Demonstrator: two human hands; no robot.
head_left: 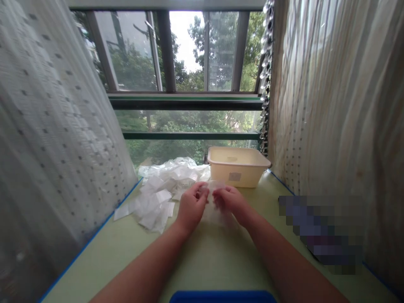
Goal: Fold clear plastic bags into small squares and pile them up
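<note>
My left hand (192,206) and my right hand (232,203) are close together over the middle of the table. Both are closed, fingertips pinching a thin, see-through plastic bag (212,215) between them. It hangs down below the fingers and is blurred at its lower right, so its full shape is hard to make out. To the left of my left hand lies a loose heap of crumpled white and clear plastic bags (154,198). Just behind my right hand stands a cream plastic bin (249,179) with a small label on its front.
The pale green table (126,261) has blue edging. A blue rim (222,296) shows at the bottom edge of the view. At the right lies a dark, pixelated object (322,235). Curtains (63,105) hang on both sides, and a barred window (189,101) is behind.
</note>
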